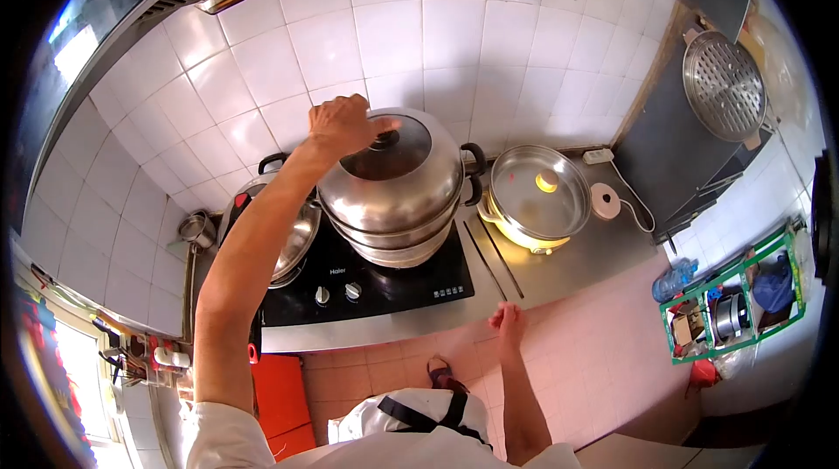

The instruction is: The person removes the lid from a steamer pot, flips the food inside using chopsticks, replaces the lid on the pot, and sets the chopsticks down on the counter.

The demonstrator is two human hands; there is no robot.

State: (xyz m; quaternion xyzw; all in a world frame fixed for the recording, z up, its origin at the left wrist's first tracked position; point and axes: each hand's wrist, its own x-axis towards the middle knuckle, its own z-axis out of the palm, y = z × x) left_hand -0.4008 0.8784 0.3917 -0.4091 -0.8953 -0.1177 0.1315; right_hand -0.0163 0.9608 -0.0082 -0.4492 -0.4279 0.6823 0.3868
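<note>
My left hand (pixel 339 126) is over the left side of the glass-centred lid on a large steel steamer pot (pixel 393 198). Its fingers are bent, and the thumb reaches apart from them, just above the black lid knob (pixel 384 139); whether it touches the knob is unclear. The knob shows outside any grip. Lower right, my right hand (pixel 508 320) hangs in front of the counter edge with its fingers curled in and nothing visible in them. Two long chopsticks (pixel 495 257) lie on the counter just above it.
A lidded pan (pixel 299 242) sits on the black hob (pixel 393 284), beneath my left forearm. Right of the steamer is a yellow electric pot (pixel 540 198) with a glass lid. A small pink-white round item (pixel 605 201) and cable lie beside it. A green-framed rack (pixel 690 329) stands right.
</note>
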